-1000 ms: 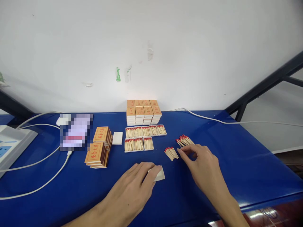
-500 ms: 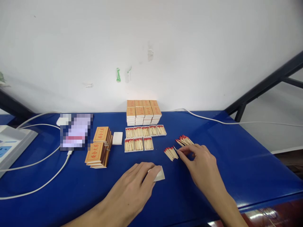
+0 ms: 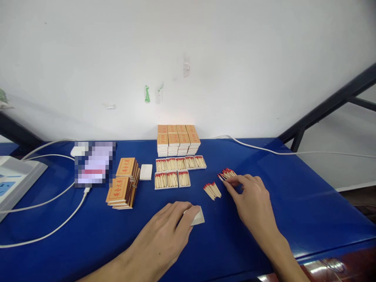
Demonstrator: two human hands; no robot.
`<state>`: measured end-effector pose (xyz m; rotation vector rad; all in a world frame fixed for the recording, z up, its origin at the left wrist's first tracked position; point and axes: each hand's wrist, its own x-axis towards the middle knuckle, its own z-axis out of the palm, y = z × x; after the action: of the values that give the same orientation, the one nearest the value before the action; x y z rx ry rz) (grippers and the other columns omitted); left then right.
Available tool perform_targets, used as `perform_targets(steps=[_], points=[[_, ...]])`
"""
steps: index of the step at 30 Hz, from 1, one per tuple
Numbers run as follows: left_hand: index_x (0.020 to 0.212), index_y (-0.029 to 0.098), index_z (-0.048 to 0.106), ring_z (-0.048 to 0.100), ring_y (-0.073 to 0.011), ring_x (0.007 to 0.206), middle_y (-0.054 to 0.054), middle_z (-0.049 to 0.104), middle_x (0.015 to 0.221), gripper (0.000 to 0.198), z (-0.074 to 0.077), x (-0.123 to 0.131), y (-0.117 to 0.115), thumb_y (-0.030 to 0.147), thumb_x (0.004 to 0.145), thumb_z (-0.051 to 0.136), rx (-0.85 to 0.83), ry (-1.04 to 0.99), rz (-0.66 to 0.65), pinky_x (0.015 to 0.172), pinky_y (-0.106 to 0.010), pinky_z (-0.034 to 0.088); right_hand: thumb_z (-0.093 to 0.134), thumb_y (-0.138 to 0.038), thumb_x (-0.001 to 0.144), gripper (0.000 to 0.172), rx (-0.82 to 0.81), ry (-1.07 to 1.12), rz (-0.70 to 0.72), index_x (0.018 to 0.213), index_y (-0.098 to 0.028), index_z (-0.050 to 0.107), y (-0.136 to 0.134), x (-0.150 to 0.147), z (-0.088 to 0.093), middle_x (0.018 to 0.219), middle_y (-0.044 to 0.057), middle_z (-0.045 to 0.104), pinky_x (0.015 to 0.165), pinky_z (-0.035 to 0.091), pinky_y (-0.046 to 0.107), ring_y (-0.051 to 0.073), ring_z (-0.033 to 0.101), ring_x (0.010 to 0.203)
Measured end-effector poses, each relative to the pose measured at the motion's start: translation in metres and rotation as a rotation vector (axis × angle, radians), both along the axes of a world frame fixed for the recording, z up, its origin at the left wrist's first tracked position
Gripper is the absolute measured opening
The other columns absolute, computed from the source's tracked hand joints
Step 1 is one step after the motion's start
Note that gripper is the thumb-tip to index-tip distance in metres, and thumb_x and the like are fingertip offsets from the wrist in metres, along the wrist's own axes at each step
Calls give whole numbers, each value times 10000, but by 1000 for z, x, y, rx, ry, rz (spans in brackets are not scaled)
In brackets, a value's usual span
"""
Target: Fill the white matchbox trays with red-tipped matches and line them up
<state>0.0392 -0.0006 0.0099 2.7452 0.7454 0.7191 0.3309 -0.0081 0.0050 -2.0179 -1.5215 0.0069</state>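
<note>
My left hand [image 3: 169,227] is closed on a small white matchbox tray [image 3: 199,217], its fingers covering much of it. The inside that shows is bare. My right hand [image 3: 249,196] has thumb and index finger pinched at the near edge of a pile of red-tipped matchsticks [image 3: 227,173]; how many sticks are between the fingertips is hard to see. A smaller, fanned bunch of matchsticks [image 3: 212,190] lies on the blue table just left of that hand. Beyond the hands, two rows of white trays filled with matches [image 3: 172,179] sit side by side.
Stacked orange matchboxes [image 3: 178,140] stand against the wall. To the left are piled orange box sleeves [image 3: 119,190] and a white tray [image 3: 146,172] lying flat. A blurred phone [image 3: 95,162], white cables [image 3: 66,225] and a power strip [image 3: 20,176] occupy the left side.
My right hand has shifted slightly up from the small fanned bunch to the larger match pile. My left hand and its tray have stayed in place.
</note>
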Motion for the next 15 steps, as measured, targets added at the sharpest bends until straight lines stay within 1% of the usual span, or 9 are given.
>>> perform_targets(steps=[3,8,11,15], points=[[1566,147,533,830,-315,1189,-153,767,1360,468,0,0,0,42,1113,475,-4,-3,-3,1020,-529,722,484,-716,1106,604,-31,14,2,890,-254,808,-5,1,1,943,144,789,791,498,479,338,624,930],[1557,136,529,823,-320,1161,-157,761,1353,465,1,0,1,30,1106,497,0,-15,-10,998,-537,725,540,-681,1081,548,-90,42,-18,872,-273,841,-9,7,3,889,130,797,750,486,463,341,649,889],[1551,139,532,819,-318,1147,-153,761,1340,462,1,1,1,28,1104,496,0,-12,-10,999,-532,721,521,-682,1073,560,-98,48,-44,859,-267,831,-10,8,6,904,146,801,741,472,470,358,644,910],[1554,141,529,815,-308,1137,-152,759,1338,461,2,1,1,34,1108,482,-2,-4,-14,997,-519,719,513,-733,1050,584,-91,62,-69,865,-266,810,-11,3,10,914,153,796,741,466,477,372,633,936]])
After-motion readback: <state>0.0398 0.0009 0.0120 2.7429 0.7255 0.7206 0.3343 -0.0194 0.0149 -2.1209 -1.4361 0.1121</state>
